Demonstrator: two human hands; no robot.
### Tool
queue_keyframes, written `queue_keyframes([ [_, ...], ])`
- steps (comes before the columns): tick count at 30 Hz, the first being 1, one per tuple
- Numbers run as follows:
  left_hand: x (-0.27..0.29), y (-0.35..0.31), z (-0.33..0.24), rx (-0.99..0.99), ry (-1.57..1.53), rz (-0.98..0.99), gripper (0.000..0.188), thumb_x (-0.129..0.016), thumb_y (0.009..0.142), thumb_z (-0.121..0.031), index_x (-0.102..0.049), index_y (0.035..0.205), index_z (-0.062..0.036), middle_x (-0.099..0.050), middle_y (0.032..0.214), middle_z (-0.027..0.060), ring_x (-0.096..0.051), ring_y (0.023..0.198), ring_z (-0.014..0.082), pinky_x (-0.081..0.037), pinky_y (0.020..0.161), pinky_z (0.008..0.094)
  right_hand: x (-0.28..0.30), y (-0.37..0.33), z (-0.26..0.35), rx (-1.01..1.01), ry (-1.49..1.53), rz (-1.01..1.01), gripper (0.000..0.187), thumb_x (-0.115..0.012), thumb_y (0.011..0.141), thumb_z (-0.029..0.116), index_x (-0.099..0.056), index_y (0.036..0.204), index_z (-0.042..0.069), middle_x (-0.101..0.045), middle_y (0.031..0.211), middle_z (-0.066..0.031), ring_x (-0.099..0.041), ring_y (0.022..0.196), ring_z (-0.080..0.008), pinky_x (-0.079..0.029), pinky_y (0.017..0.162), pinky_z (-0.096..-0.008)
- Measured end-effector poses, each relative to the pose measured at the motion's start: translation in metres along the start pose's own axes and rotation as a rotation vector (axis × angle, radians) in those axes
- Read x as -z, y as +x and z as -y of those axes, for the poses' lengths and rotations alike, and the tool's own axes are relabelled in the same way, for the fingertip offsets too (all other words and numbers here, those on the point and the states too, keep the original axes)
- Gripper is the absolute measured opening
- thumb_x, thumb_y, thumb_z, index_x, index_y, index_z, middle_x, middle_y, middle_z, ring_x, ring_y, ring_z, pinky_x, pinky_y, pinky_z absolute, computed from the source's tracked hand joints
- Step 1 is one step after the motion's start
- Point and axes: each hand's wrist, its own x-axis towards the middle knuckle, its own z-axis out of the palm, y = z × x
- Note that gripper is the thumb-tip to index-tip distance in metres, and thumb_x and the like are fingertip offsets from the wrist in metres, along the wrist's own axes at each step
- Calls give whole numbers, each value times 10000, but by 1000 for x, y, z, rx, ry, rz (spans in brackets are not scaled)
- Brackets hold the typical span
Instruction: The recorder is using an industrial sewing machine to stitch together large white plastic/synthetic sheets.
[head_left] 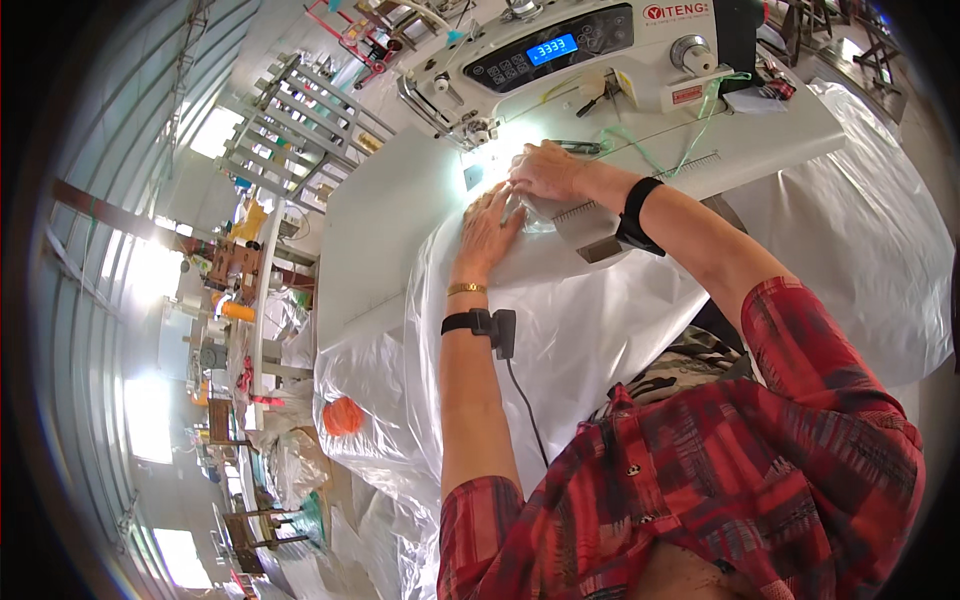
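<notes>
A white sewing machine [600, 75] stands across the far side of its table, with a bright lamp glow at the needle. Clear plastic sheeting [590, 300] runs from there over the near table edge and across my lap. My left hand [487, 235] lies on the sheeting with its fingers stretched toward the needle and the thumb apart. Just right of it, my right hand [548, 172] is closed, its bent fingers gripping the sheeting close to the presser foot. Glare washes out the fingertips and the needle.
Green thread [640, 150] trails over the table right of my right hand, near dark thread snips [580, 147]. More plastic sheeting [850, 230] hangs at the right. An orange bundle [343, 416] rests on sheeting at the left. A slatted metal rack [300, 125] stands beyond the table.
</notes>
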Motion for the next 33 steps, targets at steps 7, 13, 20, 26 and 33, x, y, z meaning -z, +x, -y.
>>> queue_keyframes([
  [7,1,2,23,24,58,53,541,-495,938,-434,-520,1330,-63,-503,1382,169,-435,1291,355,-316,1095,442,-15,0,11,19,-86,-94,290,-528,935,362,-678,1020,129,-627,1077,-22,-541,1074,-237,-408,899,-432],
  [13,1,9,35,1,22,62,541,-490,942,-455,-532,1315,-66,-522,1328,179,-471,1226,359,-344,1062,444,-15,2,9,10,-39,-85,292,-531,926,358,-678,998,116,-609,1112,-47,-512,1139,-260,-394,934,-471],
  [20,4,15,45,-30,11,34,512,-522,927,-484,-586,1278,-117,-563,1205,174,-516,1130,346,-396,994,432,-22,5,7,30,-42,-166,303,-572,910,322,-666,1046,68,-598,1133,-93,-517,1109,-272,-389,934,-423],
  [26,2,27,54,-26,33,22,402,-556,943,-361,-606,1249,-106,-579,1104,193,-536,1067,372,-432,948,446,-22,9,3,18,-127,-110,280,-564,912,290,-649,1046,60,-590,1131,-92,-514,1128,-264,-379,949,-423],
  [33,11,24,45,-2,53,22,401,-554,950,-360,-627,1231,-83,-586,1176,222,-527,1111,389,-420,976,452,-20,10,8,2,-60,-93,275,-529,927,272,-657,1068,74,-585,1170,-112,-481,1188,-268,-347,952,-438],
])
